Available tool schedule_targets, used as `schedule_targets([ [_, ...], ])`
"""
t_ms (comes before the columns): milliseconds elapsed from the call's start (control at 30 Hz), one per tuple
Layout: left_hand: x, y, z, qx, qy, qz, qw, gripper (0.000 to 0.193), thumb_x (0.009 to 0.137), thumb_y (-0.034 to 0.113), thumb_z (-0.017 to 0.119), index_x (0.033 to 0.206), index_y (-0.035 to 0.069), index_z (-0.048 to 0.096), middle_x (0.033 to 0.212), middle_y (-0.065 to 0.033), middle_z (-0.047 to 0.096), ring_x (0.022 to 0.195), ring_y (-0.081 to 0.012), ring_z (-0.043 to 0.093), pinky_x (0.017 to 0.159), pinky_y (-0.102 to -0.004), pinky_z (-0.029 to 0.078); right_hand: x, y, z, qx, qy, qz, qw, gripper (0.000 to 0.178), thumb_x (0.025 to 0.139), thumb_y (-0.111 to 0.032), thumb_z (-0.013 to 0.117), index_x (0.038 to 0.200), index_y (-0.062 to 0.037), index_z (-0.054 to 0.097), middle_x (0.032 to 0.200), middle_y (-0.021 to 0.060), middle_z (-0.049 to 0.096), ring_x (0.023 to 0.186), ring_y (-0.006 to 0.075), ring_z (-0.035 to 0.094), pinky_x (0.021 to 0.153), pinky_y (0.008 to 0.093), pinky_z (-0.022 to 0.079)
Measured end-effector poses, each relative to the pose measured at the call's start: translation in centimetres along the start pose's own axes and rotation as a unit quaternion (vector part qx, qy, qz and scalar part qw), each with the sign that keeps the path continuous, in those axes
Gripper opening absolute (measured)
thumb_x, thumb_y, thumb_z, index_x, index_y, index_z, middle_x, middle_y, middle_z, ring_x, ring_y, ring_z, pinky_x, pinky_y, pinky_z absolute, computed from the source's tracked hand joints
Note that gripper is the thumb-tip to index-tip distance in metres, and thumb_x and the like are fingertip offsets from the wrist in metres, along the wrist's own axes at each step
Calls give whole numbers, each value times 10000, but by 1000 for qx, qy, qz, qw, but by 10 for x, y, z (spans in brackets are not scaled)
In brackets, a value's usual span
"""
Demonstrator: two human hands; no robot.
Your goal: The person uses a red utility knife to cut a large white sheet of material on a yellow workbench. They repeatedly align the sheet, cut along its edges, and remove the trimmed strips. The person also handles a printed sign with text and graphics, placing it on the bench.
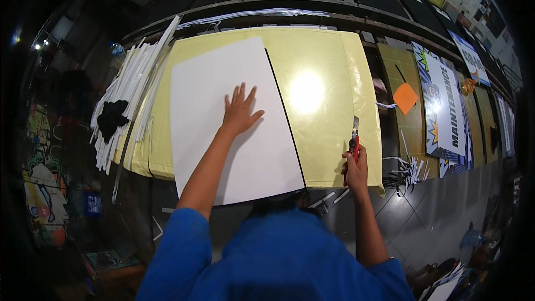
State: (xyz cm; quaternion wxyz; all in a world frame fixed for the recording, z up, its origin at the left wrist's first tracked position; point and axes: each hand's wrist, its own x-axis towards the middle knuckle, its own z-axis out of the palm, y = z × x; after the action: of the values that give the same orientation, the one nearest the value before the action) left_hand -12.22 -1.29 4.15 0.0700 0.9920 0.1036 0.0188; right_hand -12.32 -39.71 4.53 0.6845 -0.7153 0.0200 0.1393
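Your left hand (239, 112) lies flat, fingers spread, pinning the white board (234, 128) under it; your right hand (355, 163) grips the red utility knife (354, 136) — blade out, poised off the board's right edge. Cutting comes next — keep steady pressure.

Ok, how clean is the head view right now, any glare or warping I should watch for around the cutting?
Head view: a bright lamp glare sits on the glossy yellow sheet, right of the white board; the left hand and the right hand with its knife are sharp and well lit. Fisheye bends the shelf edge, and the corners fall dark.
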Motion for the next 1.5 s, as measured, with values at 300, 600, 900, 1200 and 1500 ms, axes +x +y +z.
schedule_targets([
  [300,-62,-62,18,11,-65,-116,991,884,871,640,549,1563,200,218,1617,-199,118,1493,-399,57,1093,-724,32,-15,16,50,-55,-24,41,997,363,982,-135,502,1326,-32,446,931,62,598,635,93,537,561,279,474],
  [600,-50,-54,11,3,-53,-149,987,878,866,640,543,1561,209,224,1621,-182,118,1496,-387,52,1096,-719,34,121,-21,186,-234,-119,-293,919,440,986,-46,431,1421,-50,366,1165,232,621,950,359,634,824,436,492],
  [900,-34,-56,11,-11,-31,-162,986,889,869,641,538,1560,183,217,1608,-213,132,1486,-418,69,1085,-730,61,245,-75,347,-425,-210,-228,851,444,867,-58,526,1302,-1,458,962,286,665,907,435,663,780,512,521],
  [1200,-33,-57,13,-10,-42,-169,985,895,869,655,522,1563,189,203,1607,-202,146,1491,-398,62,1100,-716,59,263,-65,378,-473,-221,-232,821,396,878,-142,580,1225,38,515,945,269,677,898,417,673,788,501,539],
  [1500,-31,-56,8,-13,-48,-174,984,894,870,644,534,1560,176,213,1602,-215,146,1489,-404,68,1093,-722,67,268,-59,384,-483,-215,-240,814,363,898,-125,488,1208,61,521,931,277,676,889,420,677,763,496,549],
])
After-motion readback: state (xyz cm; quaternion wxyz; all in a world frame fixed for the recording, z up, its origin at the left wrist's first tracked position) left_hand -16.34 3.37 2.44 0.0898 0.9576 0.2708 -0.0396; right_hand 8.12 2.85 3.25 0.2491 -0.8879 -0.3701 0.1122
